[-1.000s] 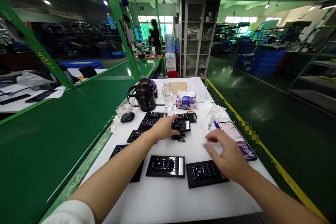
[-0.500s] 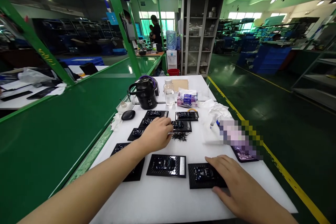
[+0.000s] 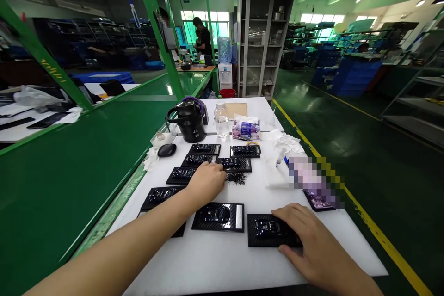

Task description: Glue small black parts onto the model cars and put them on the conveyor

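My left hand (image 3: pixel 207 181) reaches to the middle of the table, its fingers curled together beside a pile of thin black slivers (image 3: pixel 237 178). What the fingertips hold, if anything, is hidden. A black plaque with a glossy model car (image 3: pixel 267 229) lies at the front right; my right hand (image 3: pixel 305 240) spans its right end, thumb at the near edge and fingers along the far edge. Left of it lies another car plaque (image 3: pixel 218 216) with a silver label. Several similar plaques, such as one at the left (image 3: pixel 161 195) and one behind the pile (image 3: pixel 233 163), lie around them.
A black jug (image 3: pixel 192 122), a clear bottle (image 3: pixel 222 121) and a tissue pack (image 3: pixel 246 128) stand at the back. A mouse-shaped black object (image 3: pixel 167 150) lies at the left edge. Crumpled tissues (image 3: pixel 282 142) and a phone (image 3: pixel 321 201) lie at the right.
My left hand has come slightly lower and nearer to me, its fingers still by the slivers. My right hand stays on its plaque. The whole view has shifted a little.
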`<state>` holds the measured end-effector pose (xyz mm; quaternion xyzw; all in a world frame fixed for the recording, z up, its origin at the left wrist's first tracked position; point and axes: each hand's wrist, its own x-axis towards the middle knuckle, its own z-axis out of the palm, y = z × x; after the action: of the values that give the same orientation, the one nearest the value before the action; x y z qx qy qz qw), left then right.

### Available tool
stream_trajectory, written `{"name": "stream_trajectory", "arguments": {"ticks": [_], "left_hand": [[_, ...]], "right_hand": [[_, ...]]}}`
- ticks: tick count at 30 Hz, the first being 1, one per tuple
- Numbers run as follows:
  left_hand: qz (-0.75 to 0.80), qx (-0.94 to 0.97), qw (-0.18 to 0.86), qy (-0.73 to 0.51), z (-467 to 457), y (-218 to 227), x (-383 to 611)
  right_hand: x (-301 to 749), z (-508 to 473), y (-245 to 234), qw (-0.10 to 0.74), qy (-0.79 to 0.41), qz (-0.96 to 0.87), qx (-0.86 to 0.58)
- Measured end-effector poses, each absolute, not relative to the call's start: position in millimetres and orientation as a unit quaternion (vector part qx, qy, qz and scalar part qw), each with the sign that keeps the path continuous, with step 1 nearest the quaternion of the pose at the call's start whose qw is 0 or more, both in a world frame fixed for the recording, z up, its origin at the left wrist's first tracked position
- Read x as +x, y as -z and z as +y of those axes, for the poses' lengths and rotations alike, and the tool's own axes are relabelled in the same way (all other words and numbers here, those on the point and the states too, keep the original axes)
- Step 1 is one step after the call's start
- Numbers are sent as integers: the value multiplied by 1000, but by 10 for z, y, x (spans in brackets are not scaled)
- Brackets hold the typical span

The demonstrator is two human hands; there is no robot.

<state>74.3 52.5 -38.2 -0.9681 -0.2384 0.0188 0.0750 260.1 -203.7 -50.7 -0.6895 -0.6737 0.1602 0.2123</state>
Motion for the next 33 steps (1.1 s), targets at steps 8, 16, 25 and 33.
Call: {"name": "stream_trajectory", "arguments": {"ticks": [8, 16, 25, 33], "left_hand": [[-221, -973, 66, -15, 519, 339, 673], [-231, -972, 38, -7, 497, 259, 598], [-309, -949, -47, 36, 208, -124, 38], [-461, -825, -264, 192, -620, 87, -877]], "right_hand": [[2627, -2045, 529, 218, -171, -666, -692], [2730, -2079, 647, 229, -166, -676, -681], [2401, -2133, 362, 219, -271, -632, -692], [1367, -1617, 588, 330, -212, -672, -628]]}}
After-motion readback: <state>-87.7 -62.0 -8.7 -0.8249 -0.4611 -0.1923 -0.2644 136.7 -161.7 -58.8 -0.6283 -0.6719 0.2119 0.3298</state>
